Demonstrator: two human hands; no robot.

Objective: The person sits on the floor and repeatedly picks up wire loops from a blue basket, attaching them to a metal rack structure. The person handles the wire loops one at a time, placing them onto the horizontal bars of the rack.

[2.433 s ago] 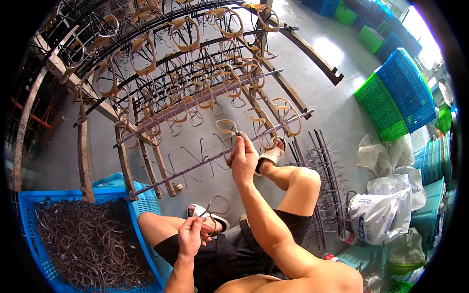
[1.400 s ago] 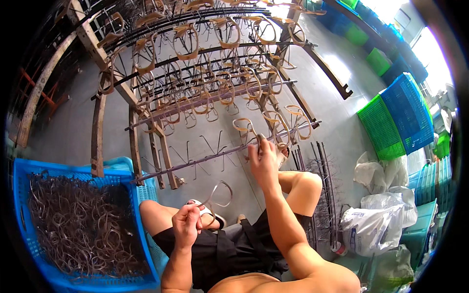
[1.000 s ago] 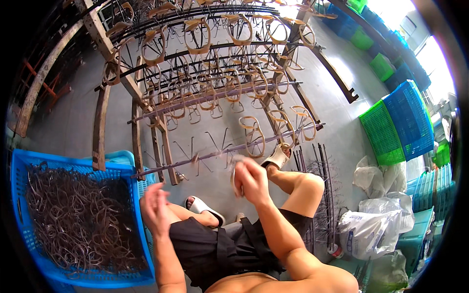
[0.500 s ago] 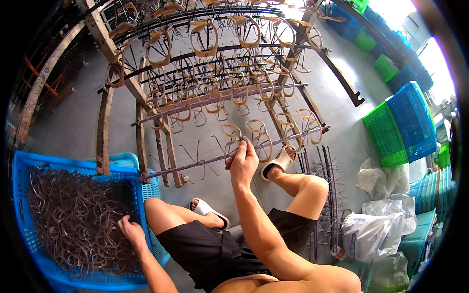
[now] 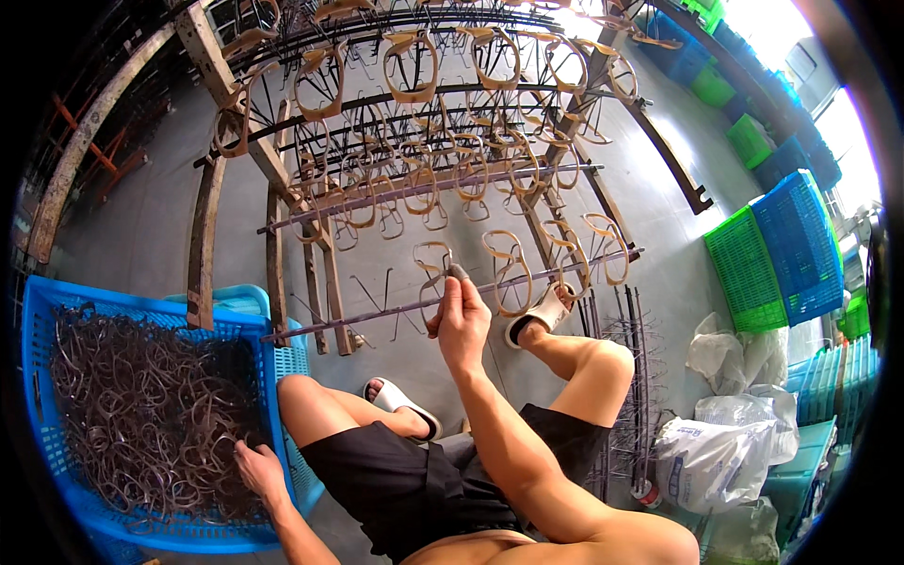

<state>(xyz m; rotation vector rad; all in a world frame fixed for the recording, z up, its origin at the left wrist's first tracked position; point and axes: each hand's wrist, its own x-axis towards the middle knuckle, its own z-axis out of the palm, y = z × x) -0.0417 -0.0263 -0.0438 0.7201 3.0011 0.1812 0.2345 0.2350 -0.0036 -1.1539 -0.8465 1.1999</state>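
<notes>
My right hand [image 5: 463, 325] is closed in a pinch at a purplish rod [image 5: 377, 313] with thin wire prongs. Its fingertips hold a tan eyeglass frame [image 5: 433, 254] that stands up from the rod; a dark spot shows at the fingertip. Farther right on the same rod hang other tan eyeglass frames [image 5: 508, 273]. My left hand [image 5: 259, 471] lies at the right side of a blue basket [image 5: 141, 306]. Its fingers are loosely apart, touching a heap of dark brown, shiny looped frames [image 5: 151, 414]. Whether one is between them is hard to see.
Ahead stands a rack with worn posts [image 5: 202, 235] and rows of rods carrying tan frames [image 5: 414, 71]. Spare pronged rods [image 5: 645, 377] are beside my right knee. On the right are green and blue baskets [image 5: 777, 250], white plastic bags [image 5: 720, 452] and teal crates [image 5: 800, 471].
My right hand has moved slightly left and down, with the frame at its fingertips. My left hand has shifted slightly lower along the basket's side, against the heap.
</notes>
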